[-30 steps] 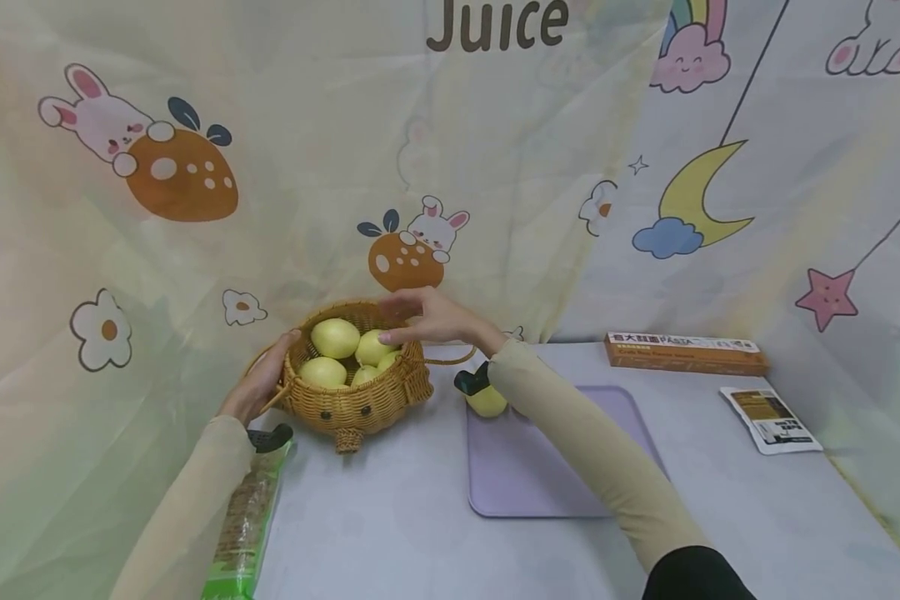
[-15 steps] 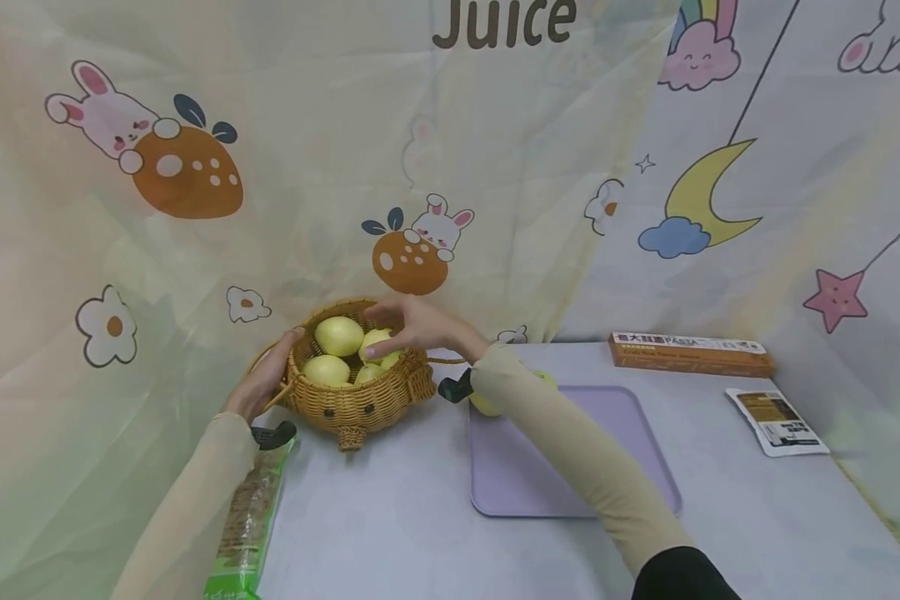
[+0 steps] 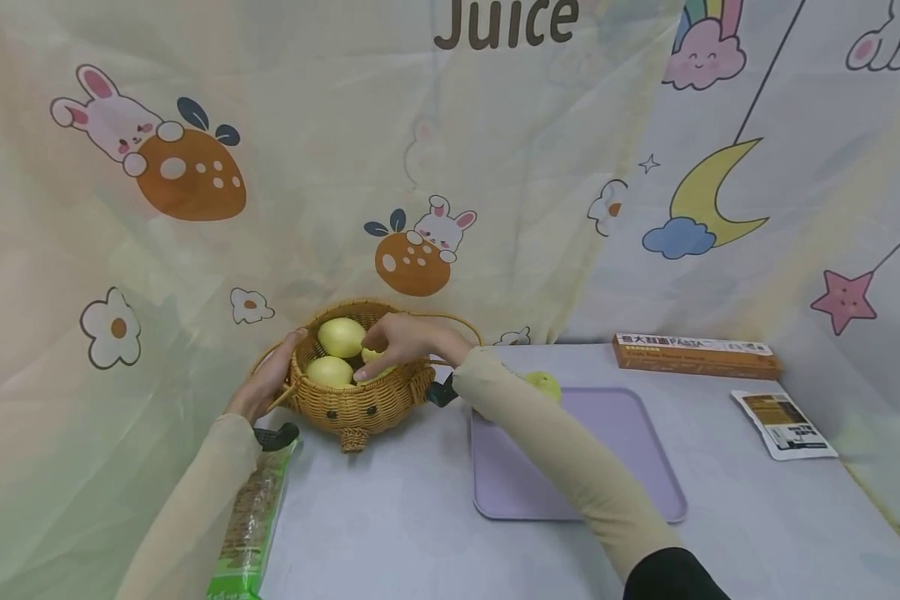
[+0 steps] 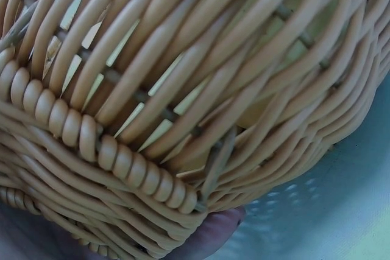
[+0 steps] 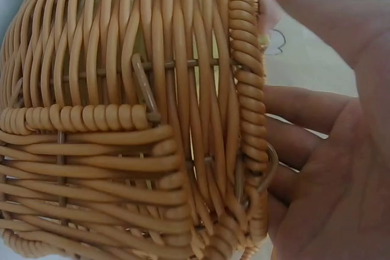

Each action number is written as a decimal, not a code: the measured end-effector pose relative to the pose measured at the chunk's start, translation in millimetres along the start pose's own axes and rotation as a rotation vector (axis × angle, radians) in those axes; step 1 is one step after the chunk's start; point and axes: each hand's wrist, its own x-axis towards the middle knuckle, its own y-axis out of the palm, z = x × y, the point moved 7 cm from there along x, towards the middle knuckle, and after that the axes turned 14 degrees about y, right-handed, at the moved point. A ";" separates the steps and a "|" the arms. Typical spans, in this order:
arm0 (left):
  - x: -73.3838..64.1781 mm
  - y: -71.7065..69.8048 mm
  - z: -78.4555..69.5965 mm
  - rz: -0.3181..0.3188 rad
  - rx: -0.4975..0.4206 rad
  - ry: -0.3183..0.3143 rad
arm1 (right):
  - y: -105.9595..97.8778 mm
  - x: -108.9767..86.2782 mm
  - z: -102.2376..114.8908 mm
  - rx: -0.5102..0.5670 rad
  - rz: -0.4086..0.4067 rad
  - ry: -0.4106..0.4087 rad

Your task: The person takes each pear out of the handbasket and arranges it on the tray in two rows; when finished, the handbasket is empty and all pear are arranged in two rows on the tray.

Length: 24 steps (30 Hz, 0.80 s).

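Nearest to me, a green packet (image 3: 243, 533) lies along the table's (image 3: 390, 533) left edge under my left forearm. A little beyond it, to the right, the lilac tray (image 3: 630, 467) sits flat on the table, with my right sleeve crossing its near left corner.

Past those stands the basket (image 3: 360, 404), at the back left of the table close to the printed curtain (image 3: 495, 167). It is round, woven from tan wicker, with a small animal face on the front: two dark eyes and a stubby snout pointing at me. In the wrist views the weave shows as thick glossy strands with a coiled band near the rim, and yellow shows through the gaps.

My left hand (image 3: 264, 385) presses its fingers against the basket's left side, steadying it, the fingers fairly straight. My right hand (image 3: 405, 342) reaches over the rim from the right, and its curled fingers close on a yellow pear (image 3: 371, 357) lying inside. Two more pears (image 3: 341, 336) sit uncovered to the left of it, pale yellow and smooth.

Just right of the basket, another yellow fruit (image 3: 542, 384) rests at the tray's far edge. Farther right, an orange box (image 3: 693, 353) lies along the back, with a small sachet (image 3: 786, 423) in front of it.
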 end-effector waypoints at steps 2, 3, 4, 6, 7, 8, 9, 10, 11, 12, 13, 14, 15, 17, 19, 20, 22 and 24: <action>0.0 0.0 0.4 -0.003 -0.002 0.001 | 2.4 1.0 2.6 -0.051 0.002 0.011; 0.0 0.1 0.5 -0.003 -0.006 0.001 | 3.8 1.6 4.0 -0.081 0.002 0.013; -0.2 -0.1 0.8 -0.004 -0.009 -0.002 | 4.9 2.5 5.1 -0.108 -0.003 0.016; -0.7 -0.1 1.0 -0.007 -0.013 -0.007 | 8.3 5.0 7.6 -0.162 0.004 0.017; -0.8 0.0 0.8 -0.007 -0.014 -0.008 | 9.6 6.5 8.4 -0.183 0.006 0.023; -1.0 0.1 0.6 -0.006 -0.014 -0.009 | 10.8 8.0 9.2 -0.201 0.007 0.023; -1.3 -0.1 0.2 -0.005 -0.013 -0.008 | 11.9 9.5 9.8 -0.222 0.011 0.032; -1.4 -0.3 -0.4 -0.006 -0.011 -0.006 | 13.1 11.5 10.1 -0.238 0.020 0.043; -1.3 -0.4 -1.0 -0.006 -0.011 -0.004 | 14.5 13.2 10.5 -0.257 0.038 0.054; -1.4 -0.6 -1.4 -0.005 -0.012 -0.003 | 14.7 14.3 10.8 -0.265 0.039 0.067; -1.5 -0.6 -1.7 -0.004 -0.011 -0.002 | 14.5 15.3 11.0 -0.272 0.040 0.081; -1.5 -1.0 -1.8 -0.005 -0.009 -0.003 | 15.0 16.3 11.0 -0.286 0.051 0.097; -1.5 -1.1 -1.7 -0.005 -0.011 -0.004 | 15.7 17.6 11.0 -0.299 0.064 0.111; -1.4 -1.3 -1.1 -0.006 -0.014 -0.008 | 15.7 18.9 12.0 -0.320 0.070 0.128; -1.8 -1.6 -1.0 -0.011 -0.009 -0.004 | 16.6 20.4 12.3 -0.347 0.089 0.147; -1.9 -1.4 -1.0 -0.013 -0.011 -0.001 | 17.6 21.6 12.2 -0.365 0.104 0.157; -2.5 -0.8 -1.1 -0.017 -0.009 0.002 | 17.2 22.4 12.8 -0.380 0.109 0.179; -3.1 0.1 -1.8 -0.022 -0.008 0.009 | 16.9 22.6 12.9 -0.390 0.135 0.212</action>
